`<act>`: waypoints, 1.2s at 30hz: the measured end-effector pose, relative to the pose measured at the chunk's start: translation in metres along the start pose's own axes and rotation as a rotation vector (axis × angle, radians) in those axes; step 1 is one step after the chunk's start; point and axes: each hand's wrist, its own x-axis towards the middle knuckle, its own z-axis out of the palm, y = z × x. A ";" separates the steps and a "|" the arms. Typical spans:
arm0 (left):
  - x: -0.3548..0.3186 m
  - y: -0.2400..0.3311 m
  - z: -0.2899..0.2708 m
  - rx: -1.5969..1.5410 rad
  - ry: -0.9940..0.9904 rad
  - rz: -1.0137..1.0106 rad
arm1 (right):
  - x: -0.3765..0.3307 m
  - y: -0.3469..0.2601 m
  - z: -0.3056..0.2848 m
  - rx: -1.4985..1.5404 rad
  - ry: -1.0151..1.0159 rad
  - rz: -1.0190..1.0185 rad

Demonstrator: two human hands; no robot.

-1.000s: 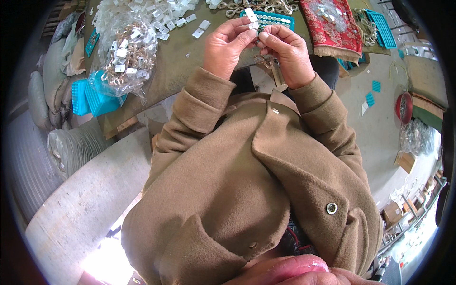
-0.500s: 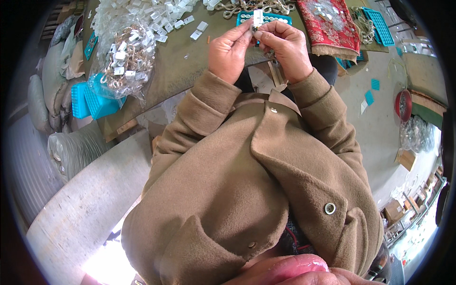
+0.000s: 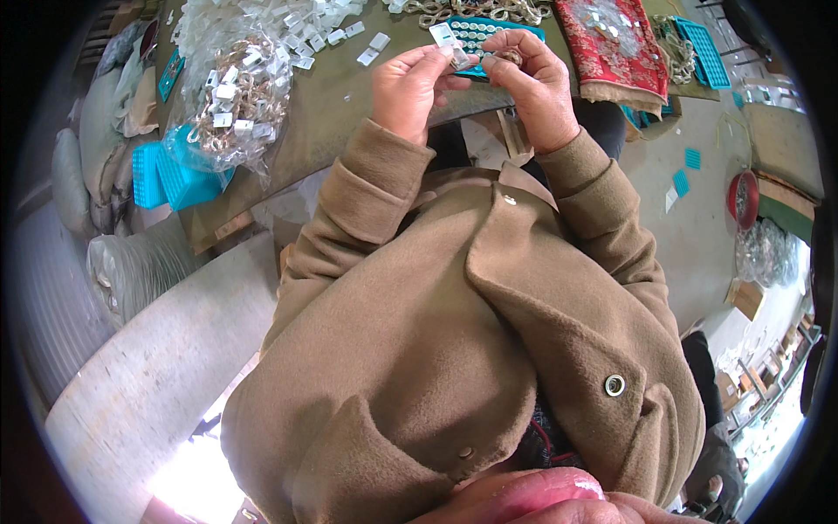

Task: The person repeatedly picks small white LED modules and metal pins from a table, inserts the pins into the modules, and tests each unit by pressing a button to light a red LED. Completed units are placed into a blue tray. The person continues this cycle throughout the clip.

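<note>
Both hands raised over the near edge of the table (image 3: 349,131), wrists close together, fingertips nearly meeting.

My left hand (image 3: 410,87): fingers curled in, thumb and forefinger pinched on a small white tag (image 3: 443,35) that stands up above the fingertips. Hand otherwise closed around nothing I can see.

My right hand (image 3: 532,79): fingers bent, thumb and forefinger closed on a small dull metal piece (image 3: 510,58), just beside the tag. The exact shape of the piece is too small to tell. Whether tag and piece touch, I cannot tell.

Directly behind the hands, on the table: a teal tray (image 3: 478,28) with rows of pale round items, partly hidden by my fingers.

Left of me on the table: a clear plastic bag (image 3: 231,100) full of metal links and white tags; loose white tags (image 3: 301,26) spread beyond it. Blue plastic trays (image 3: 170,175) stand at the table's left edge, just beside the bag.

Right of the hands: a red patterned cloth (image 3: 615,44), small pale pieces lying on it. A second teal tray (image 3: 703,52) lies farther right.

Tan coat sleeves (image 3: 367,188) cover both forearms to the wrist.
</note>
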 end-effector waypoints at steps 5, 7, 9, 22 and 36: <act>0.003 0.001 -0.004 -0.303 -0.038 -0.215 | -0.002 0.009 0.002 0.486 -0.061 0.141; 0.003 0.001 -0.007 -0.485 -0.119 -0.286 | -0.001 0.014 0.003 0.742 -0.088 0.239; 0.002 0.001 -0.008 -0.676 -0.150 -0.357 | 0.000 0.018 0.004 0.945 -0.091 0.308; -0.001 -0.007 -0.036 -0.613 -0.089 -0.365 | -0.015 0.031 -0.007 0.092 -0.014 0.193; -0.015 -0.026 -0.052 -0.209 -0.032 -0.244 | 0.023 0.046 -0.003 -0.868 -0.002 -0.340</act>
